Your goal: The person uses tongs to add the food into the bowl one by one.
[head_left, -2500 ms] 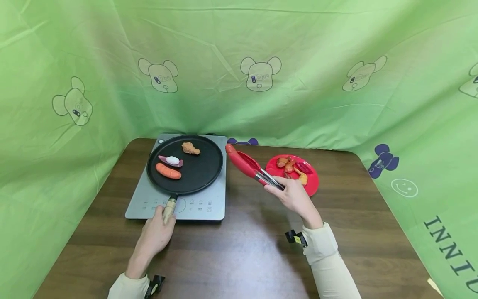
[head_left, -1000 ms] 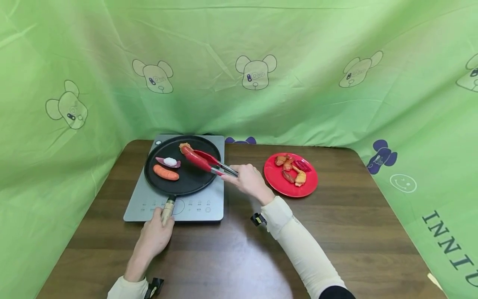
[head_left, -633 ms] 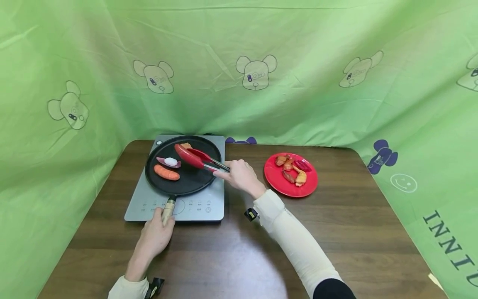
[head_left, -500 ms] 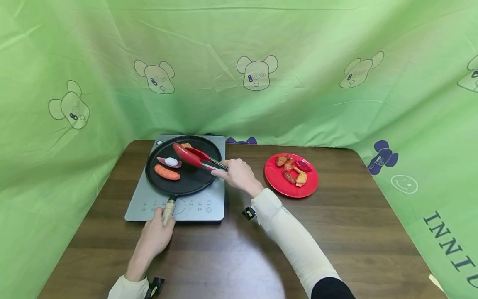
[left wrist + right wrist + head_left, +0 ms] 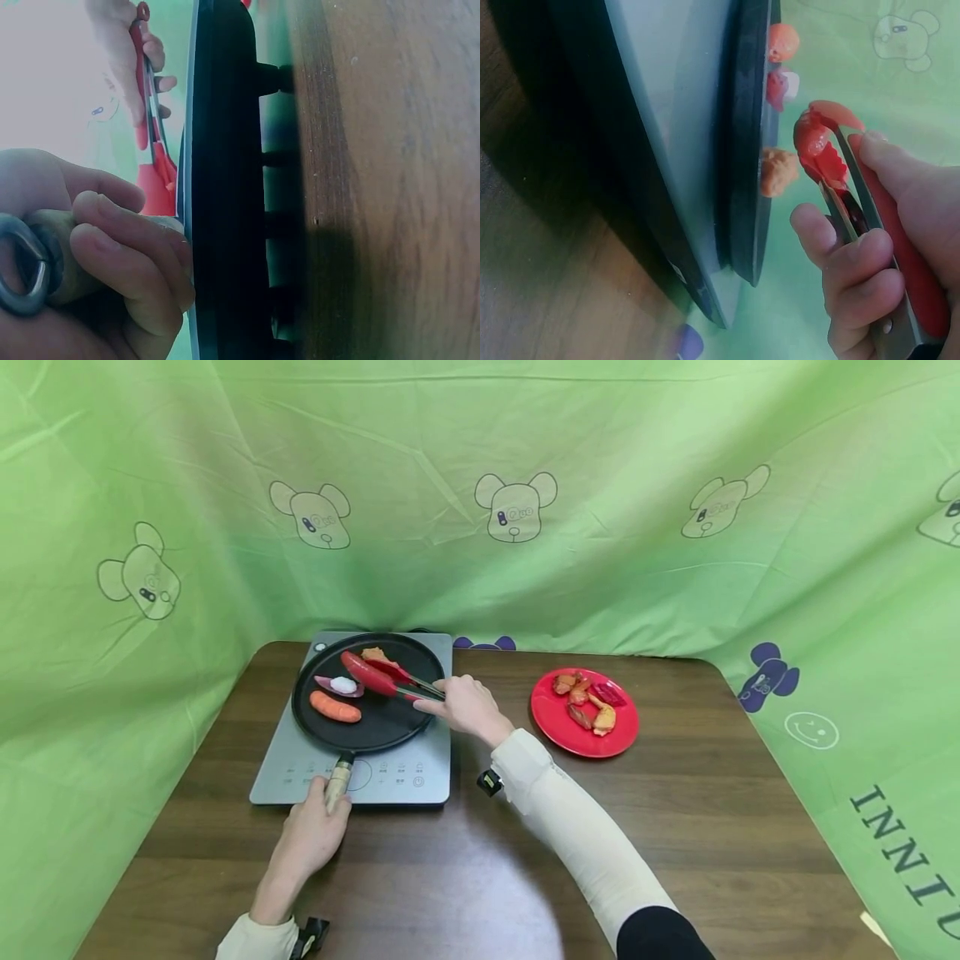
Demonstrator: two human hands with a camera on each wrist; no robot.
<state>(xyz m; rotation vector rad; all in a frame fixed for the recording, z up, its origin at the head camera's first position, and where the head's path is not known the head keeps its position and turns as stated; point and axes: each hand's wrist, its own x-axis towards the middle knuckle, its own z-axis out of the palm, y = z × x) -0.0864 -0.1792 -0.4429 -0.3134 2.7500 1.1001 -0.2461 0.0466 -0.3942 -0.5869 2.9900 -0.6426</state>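
My left hand (image 5: 313, 827) grips the wooden handle (image 5: 339, 783) of a flat black pan (image 5: 390, 727). My right hand (image 5: 468, 704) holds red-tipped metal tongs (image 5: 367, 675) over the pan's right half. In the right wrist view, a shiny red rounded shape (image 5: 810, 139) shows at the tong tips; whether it is food or part of the tongs I cannot tell. A fried chicken piece (image 5: 778, 172) lies in the pan, partly behind the tongs in the head view. At the pan's left lie an orange-red sausage (image 5: 334, 707) and a purple piece with a white top (image 5: 343, 686).
Under the pan is a silver induction cooker (image 5: 405, 783) with touch controls. A red plate (image 5: 573, 739) with several food pieces stands to the right on the brown wooden table (image 5: 720, 793). Green printed cloth (image 5: 592, 585) hangs behind and at the sides.
My right hand has carried the tongs left, from beside the red plate to over the pan, then slightly further left. The chicken piece shows more now. My left hand stays on the handle.
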